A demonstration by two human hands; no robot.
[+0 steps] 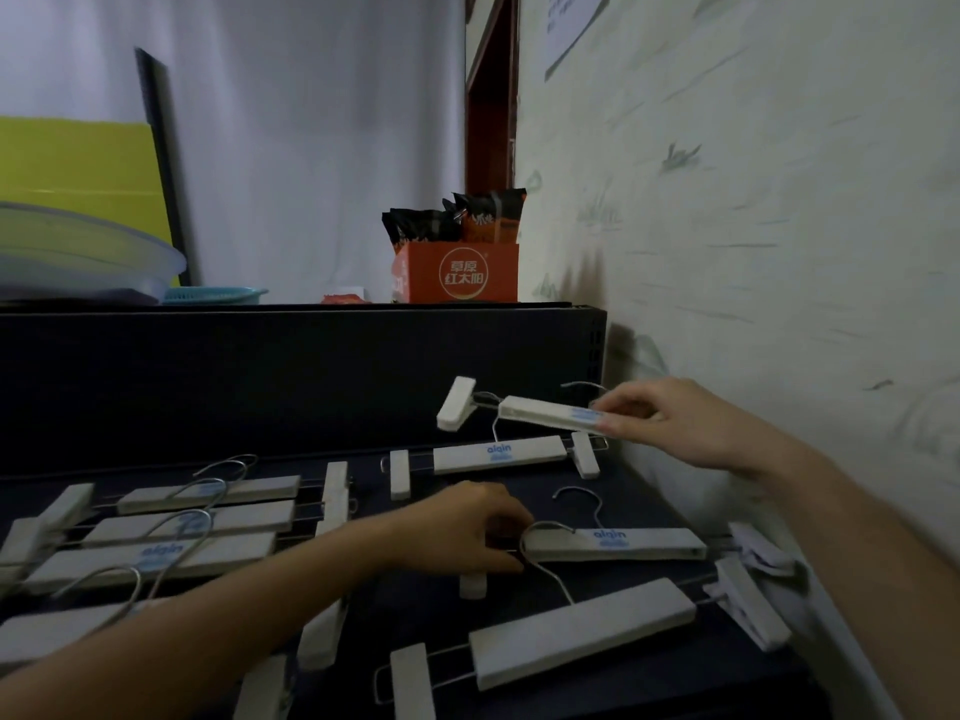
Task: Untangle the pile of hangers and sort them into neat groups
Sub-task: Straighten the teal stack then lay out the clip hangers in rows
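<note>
The right hand [670, 423] reaches in from the right along the wallpapered wall [753, 200]. Its grip is closed, thumb and fingers pinching the right end of the raised hanger [545, 413], a white clip hanger held tilted in the air above the far right corner of the dark desk [363, 621], with one clip hanging off its left end. Directly under it the back hanger [498, 456] lies flat on the desk, blue logo up and a clip at each end. The left hand [462, 527] comes across from the lower left, its grip closed with fingers curled on the left end of the middle hanger [623, 544], which rests on the desk with a metal hook crossing that end. Just in front lies the front hanger [582, 634], set at a slant, its clips near the right edge of the desk beside the middle hanger's. On the left side of the desk a group of hangers [197, 527] lies stacked in parallel and overlapping, hooks pointing up and away, well apart from the loose ones on the right. Behind the desk a black ledge carries an orange box [457, 272] holding dark packets [457, 215], a blue basket [215, 294] and a clear plastic basin [78, 252], with a yellow board [72, 158] leaning against the white curtain [311, 122].
</note>
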